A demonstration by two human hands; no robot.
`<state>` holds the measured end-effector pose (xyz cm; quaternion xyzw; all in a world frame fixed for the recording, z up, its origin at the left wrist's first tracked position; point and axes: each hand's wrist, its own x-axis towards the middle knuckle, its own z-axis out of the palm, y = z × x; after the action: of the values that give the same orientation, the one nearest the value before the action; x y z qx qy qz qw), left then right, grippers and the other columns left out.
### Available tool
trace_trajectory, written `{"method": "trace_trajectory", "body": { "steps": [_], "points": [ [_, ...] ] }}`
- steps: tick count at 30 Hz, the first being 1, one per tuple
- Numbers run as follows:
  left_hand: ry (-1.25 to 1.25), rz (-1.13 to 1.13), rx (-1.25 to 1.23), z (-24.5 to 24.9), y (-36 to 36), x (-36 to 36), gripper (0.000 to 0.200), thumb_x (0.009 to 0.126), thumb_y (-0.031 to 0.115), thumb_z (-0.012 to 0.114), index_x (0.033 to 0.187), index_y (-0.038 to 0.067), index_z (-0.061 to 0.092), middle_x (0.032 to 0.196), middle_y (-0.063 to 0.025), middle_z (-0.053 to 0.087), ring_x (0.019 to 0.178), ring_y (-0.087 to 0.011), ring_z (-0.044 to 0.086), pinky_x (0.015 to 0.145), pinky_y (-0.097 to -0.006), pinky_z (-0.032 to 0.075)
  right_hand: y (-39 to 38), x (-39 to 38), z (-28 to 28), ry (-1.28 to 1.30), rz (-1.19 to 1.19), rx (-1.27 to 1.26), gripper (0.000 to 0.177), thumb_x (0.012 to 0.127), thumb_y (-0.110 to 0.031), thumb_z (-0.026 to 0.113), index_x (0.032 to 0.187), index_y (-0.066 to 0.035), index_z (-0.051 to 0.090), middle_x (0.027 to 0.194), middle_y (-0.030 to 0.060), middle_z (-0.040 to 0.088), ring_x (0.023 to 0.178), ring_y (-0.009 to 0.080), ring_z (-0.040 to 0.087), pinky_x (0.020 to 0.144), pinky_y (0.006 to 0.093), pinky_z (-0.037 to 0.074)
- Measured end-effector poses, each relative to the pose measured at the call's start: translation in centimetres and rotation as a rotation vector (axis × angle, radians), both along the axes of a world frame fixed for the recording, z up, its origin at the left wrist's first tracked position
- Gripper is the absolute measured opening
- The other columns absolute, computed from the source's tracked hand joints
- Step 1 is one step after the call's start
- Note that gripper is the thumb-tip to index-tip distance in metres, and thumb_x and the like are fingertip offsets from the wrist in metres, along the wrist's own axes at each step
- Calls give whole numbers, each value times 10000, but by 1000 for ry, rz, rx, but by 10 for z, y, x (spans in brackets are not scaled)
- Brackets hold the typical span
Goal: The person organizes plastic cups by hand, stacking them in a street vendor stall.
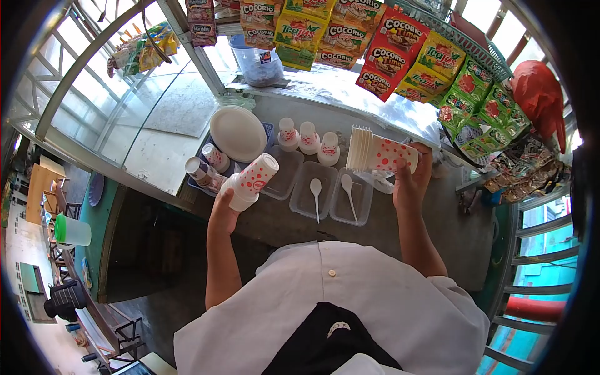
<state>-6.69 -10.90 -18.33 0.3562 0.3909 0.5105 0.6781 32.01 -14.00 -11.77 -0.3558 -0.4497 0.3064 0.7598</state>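
My left hand (226,209) is closed around the lower part of a stack of white paper cups (256,175) with red dots, tilted up to the right. My right hand (412,175) grips another stack of red-dotted paper cups (382,154), lying sideways with its rims to the left. Between the hands sit clear plastic tubs; a white spoon (316,199) lies in one and a second white spoon (349,197) in the tub beside it. Behind them stand three short groups of dotted cups (308,139). More cups (206,169) lie in a blue basket near my left hand.
White plates (237,134) rest on the basket's back side. A glass case (112,119) stands at the left. Drink sachets (394,53) hang across the front, above a ledge holding a clear bucket (259,65). A red plastic bag (537,94) hangs at the right.
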Motion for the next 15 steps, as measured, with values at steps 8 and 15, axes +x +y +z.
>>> {"method": "trace_trajectory", "body": {
  "steps": [8,15],
  "points": [
    [-25,-13,14,-4,1,-1,757,756,434,758,1299,7,448,1205,-114,578,1108,-248,591,962,-403,465,34,15,-65,-421,-367,-141,492,759,-91,787,1123,-35,462,994,75,531,879,150,588,749,303,516],
    [-7,-45,31,-3,-4,17,706,764,365,768,1297,30,447,1156,-102,583,1054,-227,600,901,-380,501,73,17,-136,-674,-496,-332,446,757,-280,786,1051,-30,562,883,145,626,801,239,656,674,347,530]
  ]
}}
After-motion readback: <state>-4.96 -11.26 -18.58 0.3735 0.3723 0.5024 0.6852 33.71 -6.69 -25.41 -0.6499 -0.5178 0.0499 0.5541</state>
